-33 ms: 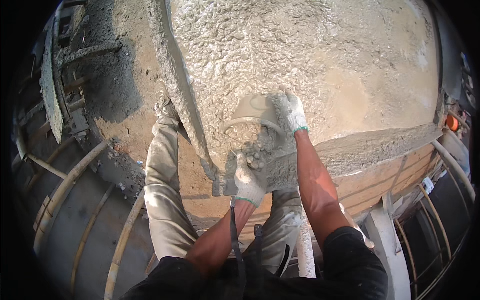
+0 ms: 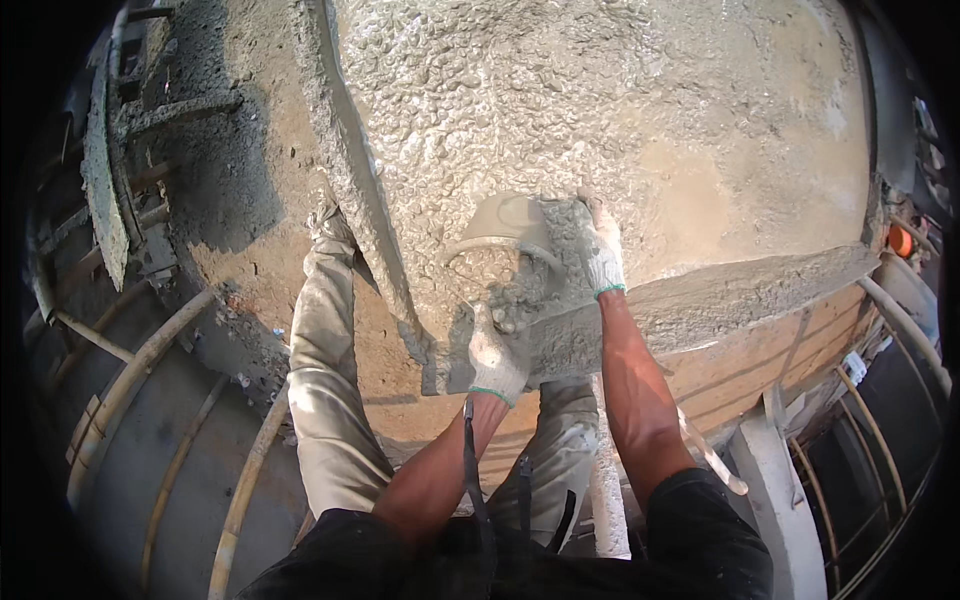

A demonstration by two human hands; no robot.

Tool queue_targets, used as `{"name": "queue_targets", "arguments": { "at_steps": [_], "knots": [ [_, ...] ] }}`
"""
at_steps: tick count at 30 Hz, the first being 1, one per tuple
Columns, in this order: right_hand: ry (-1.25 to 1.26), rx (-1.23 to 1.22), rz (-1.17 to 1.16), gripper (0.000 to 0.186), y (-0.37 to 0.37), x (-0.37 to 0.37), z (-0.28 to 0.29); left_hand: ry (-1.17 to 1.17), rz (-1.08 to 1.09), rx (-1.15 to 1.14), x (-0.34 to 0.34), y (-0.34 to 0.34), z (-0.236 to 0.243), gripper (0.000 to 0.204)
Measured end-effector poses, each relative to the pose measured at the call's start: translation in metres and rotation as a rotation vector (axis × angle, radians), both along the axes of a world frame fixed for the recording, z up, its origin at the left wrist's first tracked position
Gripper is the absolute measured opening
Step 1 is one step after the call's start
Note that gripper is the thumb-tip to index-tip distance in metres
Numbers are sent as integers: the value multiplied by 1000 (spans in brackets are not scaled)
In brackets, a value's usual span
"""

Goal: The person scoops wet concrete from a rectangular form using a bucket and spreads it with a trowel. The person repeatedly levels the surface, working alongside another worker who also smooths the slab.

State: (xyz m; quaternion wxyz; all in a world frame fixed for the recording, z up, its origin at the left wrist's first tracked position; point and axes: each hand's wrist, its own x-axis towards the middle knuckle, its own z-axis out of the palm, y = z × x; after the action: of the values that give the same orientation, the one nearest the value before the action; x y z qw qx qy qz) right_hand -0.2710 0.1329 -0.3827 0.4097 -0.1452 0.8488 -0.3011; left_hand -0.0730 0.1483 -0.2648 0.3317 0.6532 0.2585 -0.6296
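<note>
Bucket, round, grey and wide-rimmed, lies tipped by the near edge of the wet, lumpy grey concrete bed, mouth toward the white-gloved left hand, probably for easy access. The white-gloved right hand rests just beside it, perhaps bracing; I cannot tell whether either hand pinches anything. A long, concrete-crusted board bounds the left edge, likely as formwork.
</note>
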Motion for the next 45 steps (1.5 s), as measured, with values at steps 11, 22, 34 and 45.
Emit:
{"name": "queue_targets", "arguments": {
  "at_steps": [11, 22, 34, 45],
  "knots": [
    [-58, 615, -352, 28, 463, 13, 274, 60, -370, -78, 9, -141, 99, 23],
    [-364, 400, -98, 18, 285, 27, 243, -507, -1249, -690, 188, -340, 400, 35],
    [-134, 291, 12, 44, 221, 56, 250, -1674, -1815, -670, 389, -559, 448, 71],
    [26, 1018, -186, 55, 383, 34, 379, -1696, -1858, -425, 511, -621, 329, 79]
  ]
}}
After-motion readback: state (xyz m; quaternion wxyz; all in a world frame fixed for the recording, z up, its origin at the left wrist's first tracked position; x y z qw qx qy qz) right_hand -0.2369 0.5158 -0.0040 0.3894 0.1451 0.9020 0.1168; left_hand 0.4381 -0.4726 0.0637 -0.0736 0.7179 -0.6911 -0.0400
